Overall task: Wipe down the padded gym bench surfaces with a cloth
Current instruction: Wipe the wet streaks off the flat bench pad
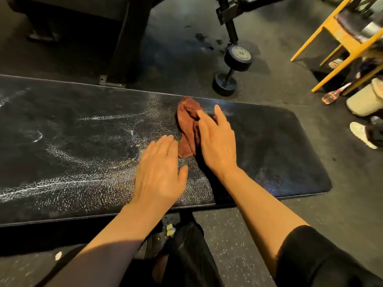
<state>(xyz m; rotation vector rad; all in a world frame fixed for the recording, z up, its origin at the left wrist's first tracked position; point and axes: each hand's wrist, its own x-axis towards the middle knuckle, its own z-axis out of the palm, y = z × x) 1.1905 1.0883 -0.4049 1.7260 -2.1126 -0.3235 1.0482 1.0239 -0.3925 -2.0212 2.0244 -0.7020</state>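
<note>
A long black padded bench (72,141) runs across the view, its cracked surface showing wet streaks on the left part. A crumpled reddish-brown cloth (187,121) lies on the pad towards the far edge. My right hand (215,139) lies flat with straight fingers on the cloth's right side, covering part of it. Just left of the cloth is my left hand (160,172), open and flat over the pad, its fingertips near the cloth's lower edge; it looks slightly blurred.
Beyond the bench, a black dumbbell (232,69) lies on the dark rubber floor by a machine post. A yellow-framed rack (339,38) stands at the upper right, with a pink spray bottle (333,95) and another person's shoes (362,134) below it.
</note>
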